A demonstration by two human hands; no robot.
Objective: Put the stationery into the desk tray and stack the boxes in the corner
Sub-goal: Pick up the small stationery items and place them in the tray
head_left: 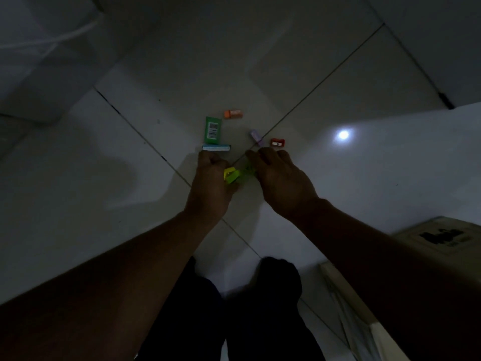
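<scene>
Small stationery lies on a dim tiled floor. A green box with a barcode (213, 130) lies flat, with a light blue box (216, 148) at its near end. An orange eraser (233, 114), a purple eraser (256, 137) and a red sharpener (277, 142) lie beyond my hands. My left hand (212, 178) is shut on a yellow sharpener (231, 175), its knuckles just below the blue box. My right hand (279, 178) is curled over a green item (247, 171) beside the yellow one; what that item is I cannot tell.
A cardboard box (442, 237) sits at the right edge, with a white tray-like frame (346, 295) below it. My dark-clothed knees (250, 295) are at the bottom centre. A light reflection (343, 134) shines on the tiles. Pale walls or furniture rise at the left and top right.
</scene>
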